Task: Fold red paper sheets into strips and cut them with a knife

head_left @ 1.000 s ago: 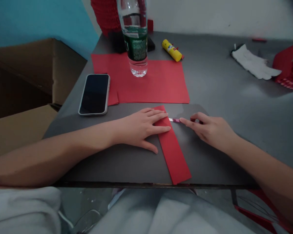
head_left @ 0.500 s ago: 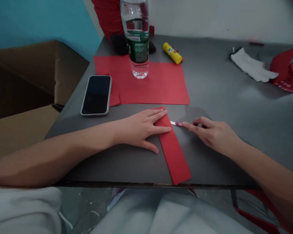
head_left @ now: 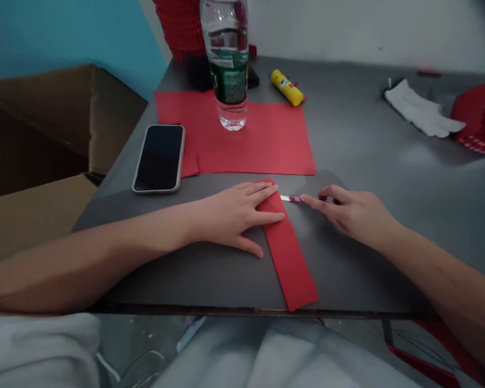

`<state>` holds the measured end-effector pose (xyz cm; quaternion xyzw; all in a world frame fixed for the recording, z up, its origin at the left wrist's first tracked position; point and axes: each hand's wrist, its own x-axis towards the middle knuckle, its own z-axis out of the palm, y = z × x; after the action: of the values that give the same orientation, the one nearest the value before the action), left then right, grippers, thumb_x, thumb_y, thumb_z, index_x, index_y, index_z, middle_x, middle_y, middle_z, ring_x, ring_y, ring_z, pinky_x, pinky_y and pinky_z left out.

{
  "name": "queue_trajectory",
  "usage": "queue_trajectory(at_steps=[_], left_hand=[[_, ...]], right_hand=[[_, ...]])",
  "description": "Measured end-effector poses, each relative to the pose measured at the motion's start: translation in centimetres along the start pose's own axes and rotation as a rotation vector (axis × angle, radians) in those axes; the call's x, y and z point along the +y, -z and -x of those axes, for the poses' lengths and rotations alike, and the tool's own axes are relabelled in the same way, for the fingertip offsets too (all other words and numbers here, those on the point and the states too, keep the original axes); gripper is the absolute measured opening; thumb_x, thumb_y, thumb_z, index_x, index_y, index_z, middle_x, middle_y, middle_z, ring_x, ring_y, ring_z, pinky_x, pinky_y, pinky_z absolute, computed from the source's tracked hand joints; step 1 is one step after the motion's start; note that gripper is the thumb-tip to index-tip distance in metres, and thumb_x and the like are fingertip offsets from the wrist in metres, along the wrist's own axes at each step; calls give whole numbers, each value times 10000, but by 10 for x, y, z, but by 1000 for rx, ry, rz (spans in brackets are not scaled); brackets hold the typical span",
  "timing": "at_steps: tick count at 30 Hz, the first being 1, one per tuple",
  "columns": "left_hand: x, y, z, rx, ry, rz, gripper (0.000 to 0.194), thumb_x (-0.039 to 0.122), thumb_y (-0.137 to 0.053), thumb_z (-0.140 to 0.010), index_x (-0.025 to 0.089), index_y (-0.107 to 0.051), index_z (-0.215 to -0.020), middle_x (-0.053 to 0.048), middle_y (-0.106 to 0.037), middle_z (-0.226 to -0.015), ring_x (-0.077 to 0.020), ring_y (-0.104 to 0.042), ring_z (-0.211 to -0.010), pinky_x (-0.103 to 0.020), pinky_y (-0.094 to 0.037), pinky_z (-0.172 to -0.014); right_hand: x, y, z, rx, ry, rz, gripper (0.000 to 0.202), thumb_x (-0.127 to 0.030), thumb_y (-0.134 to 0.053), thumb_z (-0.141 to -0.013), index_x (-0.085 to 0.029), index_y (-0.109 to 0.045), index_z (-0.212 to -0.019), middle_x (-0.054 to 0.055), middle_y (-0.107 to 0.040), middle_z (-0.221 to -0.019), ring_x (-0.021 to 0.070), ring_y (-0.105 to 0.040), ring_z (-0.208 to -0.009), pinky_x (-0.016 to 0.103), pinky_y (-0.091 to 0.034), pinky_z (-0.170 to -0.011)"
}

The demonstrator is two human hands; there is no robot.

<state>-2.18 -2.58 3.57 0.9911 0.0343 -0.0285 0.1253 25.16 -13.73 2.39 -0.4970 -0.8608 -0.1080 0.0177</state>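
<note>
Two hands at a folded red strip on the grey bench

At frame centre the left hand (head_left: 236,215) lies flat, grip released, pinning the red paper strip (head_left: 289,253) (it runs to the lower bench (head_left: 367,161) edge); the right hand (head_left: 350,213) pinches a small white-and-red blade-like tool (head_left: 290,199), its tip just beside the strip's right edge.

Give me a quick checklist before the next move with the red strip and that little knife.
1. Left hand flat on the red paper strip: ok.
2. Right hand gripping the small craft knife: ok.
3. Knife tip clear of the left fingers: not ok, very close.
4. Strip fully on the table: cannot tell, its near end reaches the edge.
5. Water bottle and phone clear of the strip: ok.
</note>
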Motion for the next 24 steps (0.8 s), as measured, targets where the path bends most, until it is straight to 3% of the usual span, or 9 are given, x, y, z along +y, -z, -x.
queue_trajectory(at_steps=[8, 17, 24], left_hand=[[0, 0, 0, 0, -1, 9, 736, 668, -541, -770, 250, -429, -1365, -186, -182, -1510, -386, -208, -1373, -499, -224, -1086], [-1, -1, 0, -2, 3, 39, 749, 679, -534, -767, 258, -414, -1375, -179, -161, -1517, -386, -198, -1377, -508, -208, -1093], [-1, 0, 1, -10, 2, 42, 733, 667, -526, -780, 256, -411, -1374, -180, -153, -1518, -373, -172, -1388, -497, -191, -1101]], right_hand=[[3, -4, -9, 8, 12, -12, 397, -197, -354, -945, -290, -520, -1293, 28, -608, -945, 87, -481, -600, 232, -299, -517], [-3, 7, 13, -24, 67, -40, 425, -134, -356, -915, -263, -497, -1294, 24, -608, -932, 82, -505, -609, 215, -338, -527], [6, -3, -5, 1, 33, -10, 404, -185, -339, -934, -274, -525, -1282, 24, -617, -938, 93, -496, -605, 231, -310, -517]])
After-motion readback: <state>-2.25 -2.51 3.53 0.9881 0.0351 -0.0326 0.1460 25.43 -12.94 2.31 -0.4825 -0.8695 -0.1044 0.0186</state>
